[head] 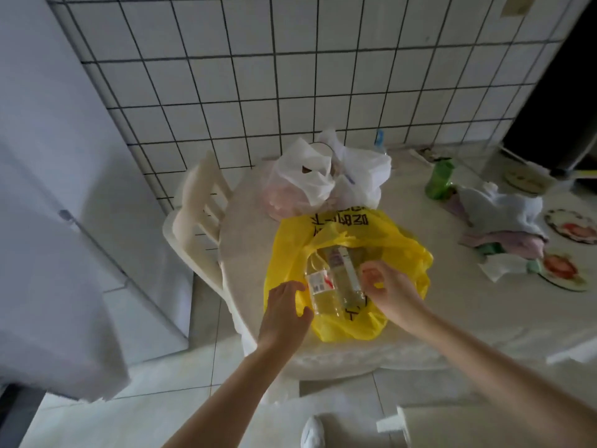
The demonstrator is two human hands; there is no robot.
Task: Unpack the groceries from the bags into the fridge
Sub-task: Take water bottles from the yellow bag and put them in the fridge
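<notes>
A: How far along is the unpacking?

B: Early, I'd judge. The yellow bag (347,276) lies on the table (452,312) with its mouth pulled wide, and 2 bottles (336,282) of pale liquid lie side by side inside it. Nothing is lifted out.

A: And the hands?

B: The left hand (284,313) sits at the bag's left edge, fingers curled on the plastic there, holding the mouth apart. The right hand (387,291) is at the bag's right side, just beside the bottles, fingers bent. Whether it pinches the plastic or 1 bottle, I cannot tell; the frame is blurred there.

A: Any other bags?

B: A white bag (326,179) stands just beyond the yellow bag, toward the wall, full and untouched as far as I can see. So at least 2 bags remain.

A: The fridge?

B: The big white shape left of the yellow bag, past the chair (200,202), looks like the fridge (58,189). I can't make out its inside.

A: What else is nearby?

B: A green bottle (440,181), a cloth pile (504,221) and patterned plates (571,226), all to the right of the yellow bag.

A: So what's left?

B: Nearly everything, as I read it: both bottles out, the white bag emptied, all of it carried to the fridge.
</notes>
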